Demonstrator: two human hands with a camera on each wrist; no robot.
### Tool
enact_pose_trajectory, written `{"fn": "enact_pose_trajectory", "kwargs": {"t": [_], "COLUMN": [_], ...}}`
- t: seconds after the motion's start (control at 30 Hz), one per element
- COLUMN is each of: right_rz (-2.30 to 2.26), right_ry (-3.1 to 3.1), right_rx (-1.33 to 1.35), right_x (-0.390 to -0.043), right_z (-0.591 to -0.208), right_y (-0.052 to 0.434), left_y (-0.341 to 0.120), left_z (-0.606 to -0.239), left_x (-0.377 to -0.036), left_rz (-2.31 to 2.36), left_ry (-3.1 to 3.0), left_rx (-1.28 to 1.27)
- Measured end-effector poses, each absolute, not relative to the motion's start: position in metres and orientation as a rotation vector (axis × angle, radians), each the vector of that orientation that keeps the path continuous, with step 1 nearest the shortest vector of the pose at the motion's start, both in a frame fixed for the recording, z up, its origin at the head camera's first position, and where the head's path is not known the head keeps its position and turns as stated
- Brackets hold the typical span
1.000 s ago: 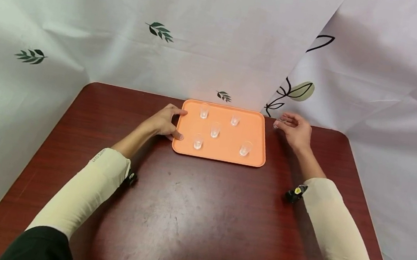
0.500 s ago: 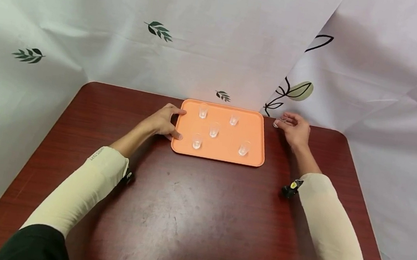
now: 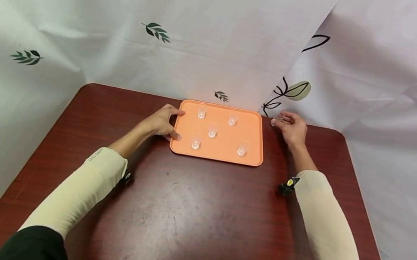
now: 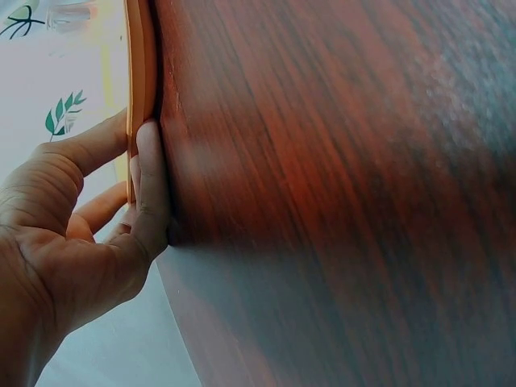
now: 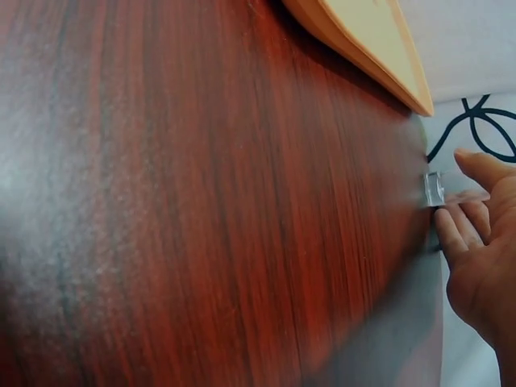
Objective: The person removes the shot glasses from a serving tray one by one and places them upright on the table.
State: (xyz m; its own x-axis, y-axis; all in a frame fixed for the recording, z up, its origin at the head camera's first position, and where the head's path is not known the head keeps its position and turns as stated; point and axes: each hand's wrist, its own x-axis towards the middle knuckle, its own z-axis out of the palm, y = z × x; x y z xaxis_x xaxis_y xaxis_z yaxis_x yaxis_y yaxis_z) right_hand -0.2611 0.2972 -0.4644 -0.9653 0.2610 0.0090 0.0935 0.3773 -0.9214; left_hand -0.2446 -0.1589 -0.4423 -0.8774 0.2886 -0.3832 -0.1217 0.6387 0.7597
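On the table lies an orange tray [image 3: 221,153] bearing several small clear cups [image 3: 212,130], all apparently upright. My left hand [image 3: 159,121] grips the tray's left edge; the left wrist view shows the thumb and fingers on either side of the tray's rim [image 4: 141,72]. To the right of the tray, my right hand [image 3: 295,130] holds another small clear cup [image 3: 274,122] between thumb and fingers, close to the table's back edge. In the right wrist view this cup [image 5: 435,189] is partly covered by the fingers.
The dark red wooden table [image 3: 190,214] stretches in front of the tray. A white cloth [image 3: 185,66] with leaf prints hangs directly behind the table and along both sides. The tray's back edge sits right by the cloth.
My right forearm has swung slightly inward and forward, while the right hand still holds the cup near the same place. The left hand and tray stay put; the head view has shifted slightly.
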Motion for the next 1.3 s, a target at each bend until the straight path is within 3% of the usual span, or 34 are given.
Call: {"fn": "enact_pose_trajectory", "kwargs": {"t": [1.0,1.3], "right_rz": [1.619,1.678], "right_ry": [-2.512,-2.583], "right_rx": [-0.356,-0.247], "right_x": [-0.222,-0.208], "right_z": [-0.468,-0.463], "right_y": [0.306,0.302], "left_y": [-0.159,-0.159], "left_z": [-0.445,-0.443], "left_x": [-0.244,-0.244], "left_rz": [1.193,1.174], "left_ry": [2.37,2.375], "left_rx": [0.123,0.128]}}
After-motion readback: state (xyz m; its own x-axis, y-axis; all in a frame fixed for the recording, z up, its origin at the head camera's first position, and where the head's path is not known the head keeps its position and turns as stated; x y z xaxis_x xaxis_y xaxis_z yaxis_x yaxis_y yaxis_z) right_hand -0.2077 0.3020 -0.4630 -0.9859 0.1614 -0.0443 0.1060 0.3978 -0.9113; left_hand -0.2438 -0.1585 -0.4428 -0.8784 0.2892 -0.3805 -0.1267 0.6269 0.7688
